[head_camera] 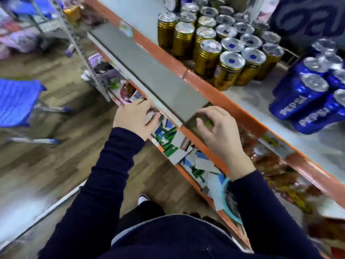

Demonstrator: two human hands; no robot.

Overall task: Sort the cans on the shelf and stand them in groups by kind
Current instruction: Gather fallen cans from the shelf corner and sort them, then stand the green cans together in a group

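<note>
On the upper shelf point(252, 101), beyond both hands, gold cans point(207, 58) with silver lids stand upright in a tight block. To their right, apart from them, blue Pepsi cans point(298, 101) stand in their own cluster. A grey board point(149, 71) lies along the shelf's orange front edge. The left hand point(134, 118) has bent fingers at the board's lower side, and the right hand point(220, 128) is curled at the board's near end. Blur hides whether either hand grips anything.

Gold cans point(220, 47), upright in tight rows, upper centre; blue Pepsi cans point(308, 90), clustered upright at right, both on the shelf point(252, 101).
</note>
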